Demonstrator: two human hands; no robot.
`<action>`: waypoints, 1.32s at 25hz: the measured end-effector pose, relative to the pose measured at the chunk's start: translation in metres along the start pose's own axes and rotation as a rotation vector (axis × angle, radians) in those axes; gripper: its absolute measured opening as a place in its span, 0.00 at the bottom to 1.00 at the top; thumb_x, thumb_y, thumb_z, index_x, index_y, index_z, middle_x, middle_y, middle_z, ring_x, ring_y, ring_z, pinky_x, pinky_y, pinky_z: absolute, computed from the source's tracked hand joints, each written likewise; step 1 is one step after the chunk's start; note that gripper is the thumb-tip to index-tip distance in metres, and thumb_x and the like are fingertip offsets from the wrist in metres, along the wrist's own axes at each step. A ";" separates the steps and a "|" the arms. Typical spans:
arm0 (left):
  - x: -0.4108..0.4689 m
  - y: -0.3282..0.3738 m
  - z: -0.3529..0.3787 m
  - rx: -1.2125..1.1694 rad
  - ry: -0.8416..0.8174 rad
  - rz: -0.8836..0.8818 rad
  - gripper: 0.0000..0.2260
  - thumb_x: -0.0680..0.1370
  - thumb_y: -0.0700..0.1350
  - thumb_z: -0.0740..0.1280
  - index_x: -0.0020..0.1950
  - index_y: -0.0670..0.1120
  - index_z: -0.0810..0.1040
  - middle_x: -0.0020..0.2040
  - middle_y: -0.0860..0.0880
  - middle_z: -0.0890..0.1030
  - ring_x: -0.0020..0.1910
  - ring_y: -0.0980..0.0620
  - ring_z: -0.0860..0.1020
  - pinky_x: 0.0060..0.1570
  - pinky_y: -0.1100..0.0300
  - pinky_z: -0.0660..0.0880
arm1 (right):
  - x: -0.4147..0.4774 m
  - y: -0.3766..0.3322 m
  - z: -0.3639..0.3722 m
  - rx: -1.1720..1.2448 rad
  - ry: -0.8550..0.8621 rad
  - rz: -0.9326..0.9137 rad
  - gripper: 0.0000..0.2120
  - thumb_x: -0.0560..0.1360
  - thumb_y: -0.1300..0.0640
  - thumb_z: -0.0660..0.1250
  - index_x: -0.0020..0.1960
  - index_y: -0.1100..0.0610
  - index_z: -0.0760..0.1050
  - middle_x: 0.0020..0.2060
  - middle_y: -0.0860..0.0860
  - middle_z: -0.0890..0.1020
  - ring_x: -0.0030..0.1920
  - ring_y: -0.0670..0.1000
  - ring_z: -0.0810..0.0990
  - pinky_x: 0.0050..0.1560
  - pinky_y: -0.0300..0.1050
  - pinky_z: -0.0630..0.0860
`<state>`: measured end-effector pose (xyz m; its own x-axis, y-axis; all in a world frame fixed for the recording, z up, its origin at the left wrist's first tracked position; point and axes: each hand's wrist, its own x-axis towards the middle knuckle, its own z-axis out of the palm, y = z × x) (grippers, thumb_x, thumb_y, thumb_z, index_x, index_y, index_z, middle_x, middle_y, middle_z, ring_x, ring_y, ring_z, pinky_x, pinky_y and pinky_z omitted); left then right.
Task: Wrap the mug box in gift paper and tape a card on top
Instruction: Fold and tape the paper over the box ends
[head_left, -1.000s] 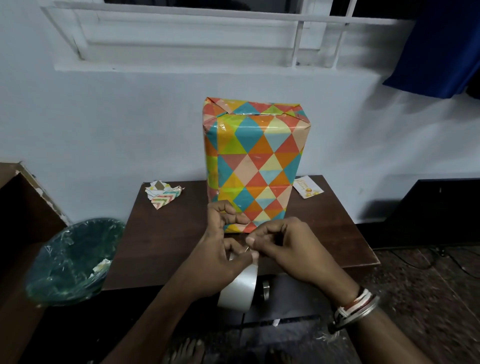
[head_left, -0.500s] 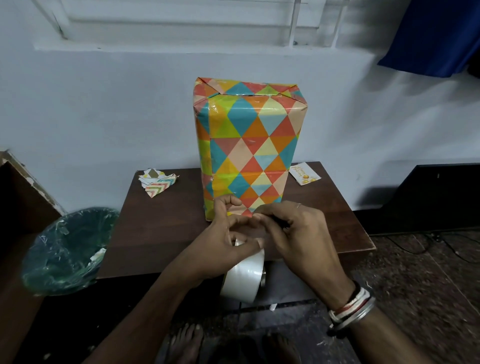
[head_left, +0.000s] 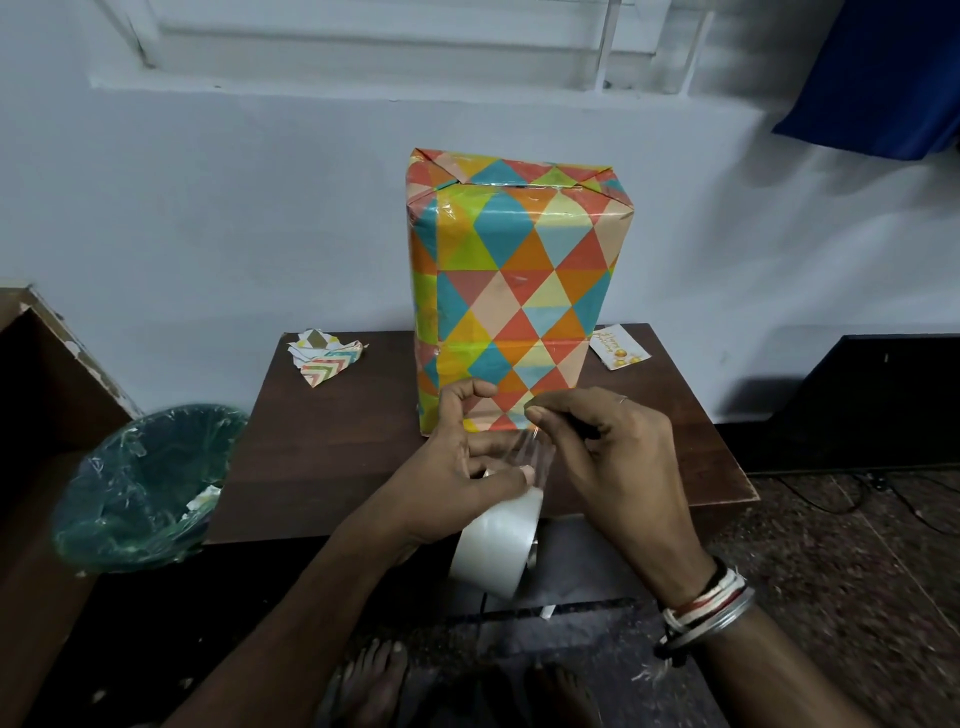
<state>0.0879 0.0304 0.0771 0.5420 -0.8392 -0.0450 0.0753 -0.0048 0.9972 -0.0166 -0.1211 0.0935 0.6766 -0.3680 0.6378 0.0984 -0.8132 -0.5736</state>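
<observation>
Pulling tape is the business in the head view. Low in the centre of the frame, the left hand (head_left: 457, 467) curls round the top of the tape roll (head_left: 498, 545), held just off the near edge of the bench (head_left: 337, 457). The right hand (head_left: 613, 457) pinches the free end of a clear strip of tape (head_left: 530, 452) between thumb and fingers (head_left: 540, 415), and the strip stretches up from the roll. Both hands are clenched on what they hold.

The mug box (head_left: 519, 291) stands upright on the bench, dead centre of the frame. It is covered all over in bright triangle paper, its top flaps are folded in, and glossy tape shines along the seams. The wrapping looks finished to me.

The card (head_left: 619, 347) lies flat on the bench, just right of the box's lower corner and not yet on top. By my reckoning, what is left is to free this strip, fetch the card and tape it down.

Paper scraps (head_left: 327, 358) sit at the far left of the bench, a lined bin (head_left: 145, 483) stands at lower left, and a blue cloth (head_left: 883, 73) hangs at upper right. Bare feet (head_left: 374, 680) show at the bottom edge.

The tall box rises between the hands and the card, so reaching the card likely means going round the box's right side. A loose strip could also fold onto itself.
</observation>
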 end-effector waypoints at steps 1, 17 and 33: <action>-0.001 0.000 0.002 0.003 -0.032 0.010 0.31 0.73 0.39 0.74 0.68 0.57 0.60 0.57 0.45 0.86 0.52 0.51 0.84 0.54 0.58 0.79 | 0.001 0.001 -0.002 -0.004 0.018 0.004 0.03 0.76 0.61 0.76 0.49 0.55 0.86 0.43 0.45 0.87 0.44 0.39 0.82 0.46 0.31 0.77; 0.001 -0.008 0.000 -0.005 -0.044 -0.024 0.34 0.70 0.39 0.74 0.67 0.55 0.59 0.57 0.44 0.86 0.51 0.48 0.85 0.52 0.55 0.79 | 0.003 0.005 -0.002 0.061 -0.039 0.125 0.02 0.76 0.58 0.76 0.48 0.53 0.87 0.41 0.40 0.86 0.43 0.39 0.84 0.44 0.33 0.78; 0.004 -0.009 0.002 -0.139 0.026 -0.047 0.51 0.69 0.24 0.74 0.78 0.60 0.54 0.68 0.40 0.80 0.67 0.44 0.80 0.63 0.49 0.79 | 0.010 0.016 -0.002 0.117 -0.224 0.446 0.04 0.73 0.49 0.79 0.45 0.48 0.87 0.34 0.41 0.86 0.36 0.41 0.85 0.45 0.46 0.84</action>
<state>0.0877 0.0261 0.0678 0.5567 -0.8253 -0.0944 0.2147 0.0332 0.9761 -0.0095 -0.1393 0.0917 0.8099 -0.5514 0.1998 -0.1629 -0.5387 -0.8266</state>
